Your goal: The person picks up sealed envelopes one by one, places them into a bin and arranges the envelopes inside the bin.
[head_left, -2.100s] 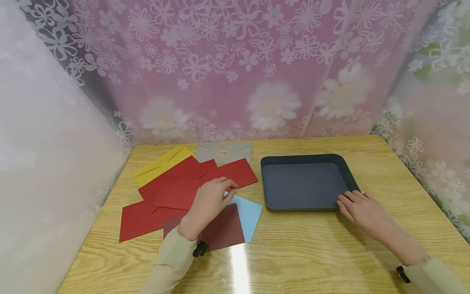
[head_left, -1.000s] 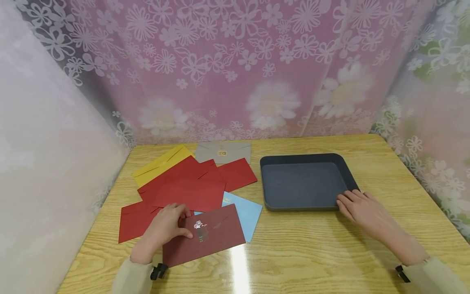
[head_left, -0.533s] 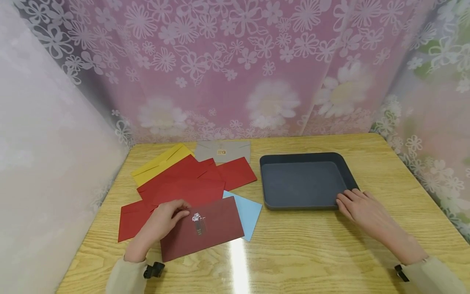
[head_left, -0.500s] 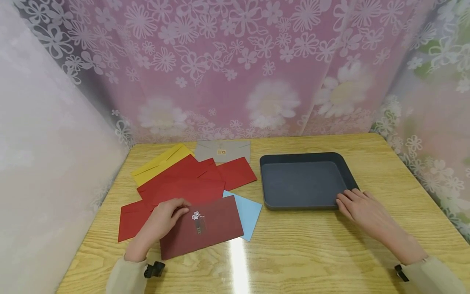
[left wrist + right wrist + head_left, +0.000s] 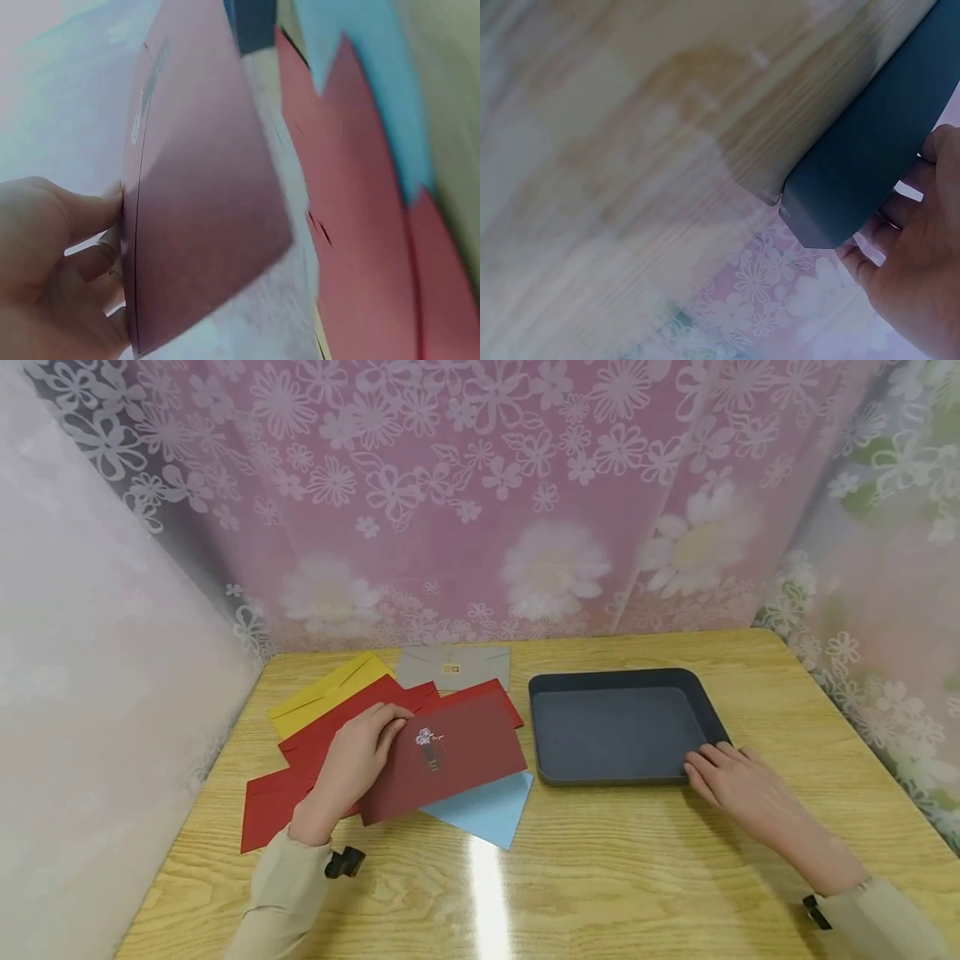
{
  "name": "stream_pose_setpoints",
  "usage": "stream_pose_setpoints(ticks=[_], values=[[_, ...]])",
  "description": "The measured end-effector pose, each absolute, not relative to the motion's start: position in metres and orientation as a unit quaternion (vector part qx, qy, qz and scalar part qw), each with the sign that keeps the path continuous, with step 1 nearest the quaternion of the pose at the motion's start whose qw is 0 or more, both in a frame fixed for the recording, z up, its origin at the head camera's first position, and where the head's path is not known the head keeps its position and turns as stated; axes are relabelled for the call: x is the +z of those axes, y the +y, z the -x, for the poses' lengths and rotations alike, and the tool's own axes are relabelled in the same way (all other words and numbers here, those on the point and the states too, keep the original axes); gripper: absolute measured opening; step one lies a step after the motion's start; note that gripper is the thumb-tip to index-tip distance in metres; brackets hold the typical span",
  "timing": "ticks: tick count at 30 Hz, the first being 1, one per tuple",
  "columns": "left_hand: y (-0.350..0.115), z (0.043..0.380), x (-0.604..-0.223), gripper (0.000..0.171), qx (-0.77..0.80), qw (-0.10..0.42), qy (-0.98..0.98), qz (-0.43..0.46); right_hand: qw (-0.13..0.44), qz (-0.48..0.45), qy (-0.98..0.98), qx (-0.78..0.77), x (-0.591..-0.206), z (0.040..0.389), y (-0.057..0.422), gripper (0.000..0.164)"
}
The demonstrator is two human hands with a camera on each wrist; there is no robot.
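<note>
My left hand [image 5: 358, 760] pinches a maroon envelope [image 5: 465, 752] by its far edge, near the left corner. The envelope bears a small silver flower print. It is raised and tilted over the pile, and overlaps red envelopes [image 5: 270, 806] and a light blue envelope [image 5: 487, 810] in the head view. In the left wrist view, thumb and fingers hold the maroon envelope [image 5: 202, 195] at its edge. On the right, my right hand [image 5: 742, 789] grips the near right corner of a dark grey baking tray [image 5: 607, 781]. The right wrist view shows fingertips on its rim.
A yellow envelope [image 5: 333, 693] and a grey envelope [image 5: 453, 667] with a gold sticker lie at the back of the pile. The wooden table [image 5: 615, 877] ends at a pink floral curtain [image 5: 450, 552] behind and pale curtains on both sides.
My left hand has come back to the maroon envelope, taken its edge, and lifted it up, away from me and rightward, uncovering part of the blue envelope. My right hand stays at the tray.
</note>
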State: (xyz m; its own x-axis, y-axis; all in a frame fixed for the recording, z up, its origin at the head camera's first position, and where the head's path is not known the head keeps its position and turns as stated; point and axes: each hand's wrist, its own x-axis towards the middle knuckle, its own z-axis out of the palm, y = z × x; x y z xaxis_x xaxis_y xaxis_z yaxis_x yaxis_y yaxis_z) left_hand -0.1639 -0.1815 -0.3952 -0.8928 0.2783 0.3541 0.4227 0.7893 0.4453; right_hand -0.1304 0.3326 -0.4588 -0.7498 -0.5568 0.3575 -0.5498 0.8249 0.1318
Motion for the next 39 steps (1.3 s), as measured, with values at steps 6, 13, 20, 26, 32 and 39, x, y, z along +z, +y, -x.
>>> stream_pose_setpoints(ticks=[6,13,20,26,32,39], values=[[-0.145,0.181,-0.383,0.018,-0.282,0.151,-0.923,0.214,0.173,-0.289,-0.942,-0.013,-0.458,0.131,0.333,0.021],[-0.093,0.202,-0.373,0.029,-0.31,0.174,-0.896,0.266,0.101,-0.254,-0.962,-0.019,-0.452,0.13,0.33,0.029],[-0.035,0.22,-0.372,0.037,-0.336,0.173,-0.869,0.318,0.086,-0.243,-0.966,-0.018,-0.45,0.129,0.329,0.03],[0.003,0.228,-0.387,0.038,-0.338,0.142,-0.859,0.356,0.093,-0.253,-0.963,-0.028,-0.45,0.127,0.331,0.032],[0.023,0.235,-0.402,0.038,-0.317,0.095,-0.876,0.35,0.135,-0.274,-0.952,-0.031,-0.454,0.128,0.331,0.029],[0.036,0.244,-0.408,0.038,-0.302,0.069,-0.89,0.335,0.119,-0.26,-0.958,-0.031,-0.453,0.128,0.331,0.031]])
